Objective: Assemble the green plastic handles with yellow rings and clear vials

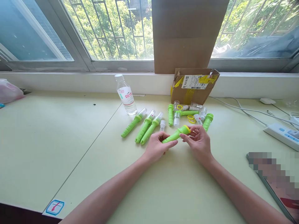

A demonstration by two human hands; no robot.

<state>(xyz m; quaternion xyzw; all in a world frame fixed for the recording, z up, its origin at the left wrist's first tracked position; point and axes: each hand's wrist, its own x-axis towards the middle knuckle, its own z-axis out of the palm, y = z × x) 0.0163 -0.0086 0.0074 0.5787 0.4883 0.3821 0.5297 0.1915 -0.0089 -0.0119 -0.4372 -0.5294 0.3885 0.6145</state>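
A green plastic torch-shaped handle [174, 137] with a ribbed, wider head is held tilted over the table. My left hand [158, 144] is closed around its narrow end. At the head, the fingers of my right hand [198, 141] pinch the yellow ring [187, 129] around the rim; some fingertips are hidden behind it. Just beyond my left hand stands a small white-topped clear part [162, 125]. To the left lie several similar green handles with clear caps, the nearest being a capped green handle [151, 128].
Behind my hands are loose green handles [170, 115], clear caps [177, 119] and yellow rings [191, 118], before a cardboard box [192, 87]. A water bottle [126, 96] stands left of it. At right are a power strip [282, 135], cables and a phone-like slab [268, 183].
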